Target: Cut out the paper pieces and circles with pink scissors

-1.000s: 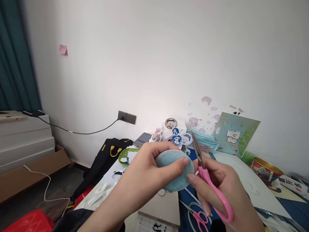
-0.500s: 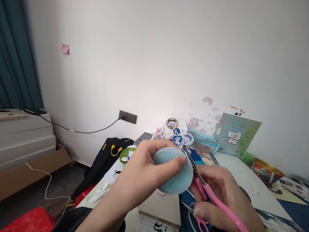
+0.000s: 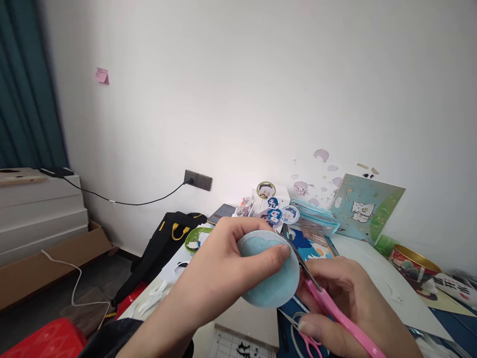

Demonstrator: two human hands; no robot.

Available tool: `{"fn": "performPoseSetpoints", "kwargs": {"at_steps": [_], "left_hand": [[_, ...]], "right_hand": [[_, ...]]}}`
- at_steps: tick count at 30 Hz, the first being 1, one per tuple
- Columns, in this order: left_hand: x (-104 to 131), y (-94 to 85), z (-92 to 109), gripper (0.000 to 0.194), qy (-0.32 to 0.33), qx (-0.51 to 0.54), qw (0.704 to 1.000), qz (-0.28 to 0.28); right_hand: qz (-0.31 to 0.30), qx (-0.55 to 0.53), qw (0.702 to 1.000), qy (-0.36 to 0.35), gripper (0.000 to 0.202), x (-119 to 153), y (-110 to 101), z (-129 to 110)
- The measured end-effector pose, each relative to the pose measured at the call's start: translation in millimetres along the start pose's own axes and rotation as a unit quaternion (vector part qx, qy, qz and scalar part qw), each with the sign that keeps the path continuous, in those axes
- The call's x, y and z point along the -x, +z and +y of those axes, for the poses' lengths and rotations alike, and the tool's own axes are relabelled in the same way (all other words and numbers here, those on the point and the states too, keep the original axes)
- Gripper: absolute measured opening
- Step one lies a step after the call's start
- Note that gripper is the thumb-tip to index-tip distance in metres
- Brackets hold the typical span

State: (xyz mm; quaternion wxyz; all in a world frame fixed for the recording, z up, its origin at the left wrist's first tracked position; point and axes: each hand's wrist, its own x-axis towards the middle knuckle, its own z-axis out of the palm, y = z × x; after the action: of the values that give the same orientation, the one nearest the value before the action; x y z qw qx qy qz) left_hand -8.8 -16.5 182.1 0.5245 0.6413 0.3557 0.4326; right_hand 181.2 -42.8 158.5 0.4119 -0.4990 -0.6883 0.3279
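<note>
Between the thumb and fingers of my left hand (image 3: 223,268) is a round light-blue paper disc (image 3: 270,288) with a pale rim. My right hand (image 3: 350,298) grips pink-handled scissors (image 3: 341,315). Their metal blades lie along the disc's right edge, close to my left thumb tip, and look nearly closed. My left fingers are partly hidden behind the disc. Beneath the right hand, a second pair of scissors with pink loops (image 3: 310,343) lies on the table.
Round character stickers (image 3: 275,216) are on a white box behind my hands. To the right are a clear zip pouch (image 3: 315,216), a leaning picture board (image 3: 368,204) and a round tin (image 3: 417,261). Paper scraps (image 3: 154,298) lie left, beside a black bag (image 3: 156,248).
The scissor blades have closed further along the disc's edge, and the handles have come together. The disc has tipped slightly lower; both hands stay in nearly the same place.
</note>
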Motion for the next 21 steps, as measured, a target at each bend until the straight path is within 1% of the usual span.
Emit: {"fn": "performPoseSetpoints", "kwargs": {"at_steps": [5, 11, 17, 21], "left_hand": [[0, -0.4, -1, 0.026, 0.003, -0.004, 1.0, 0.001], [0, -1.1, -2, 0.025, 0.005, 0.002, 1.0, -0.004], [-1, -1.0, 2, 0.023, -0.012, -0.005, 1.0, -0.005], [0, -0.3, 0, 0.024, -0.009, -0.008, 1.0, -0.005]], "right_hand": [[0.012, 0.027, 0.999, -0.017, 0.025, -1, 0, 2], [0.004, 0.06, 0.998, -0.03, 0.017, -1, -3, 4], [-0.056, 0.1, 0.991, -0.071, 0.01, -9, -10, 2], [-0.076, 0.108, 0.988, -0.077, 0.01, -10, -9, -1]]}}
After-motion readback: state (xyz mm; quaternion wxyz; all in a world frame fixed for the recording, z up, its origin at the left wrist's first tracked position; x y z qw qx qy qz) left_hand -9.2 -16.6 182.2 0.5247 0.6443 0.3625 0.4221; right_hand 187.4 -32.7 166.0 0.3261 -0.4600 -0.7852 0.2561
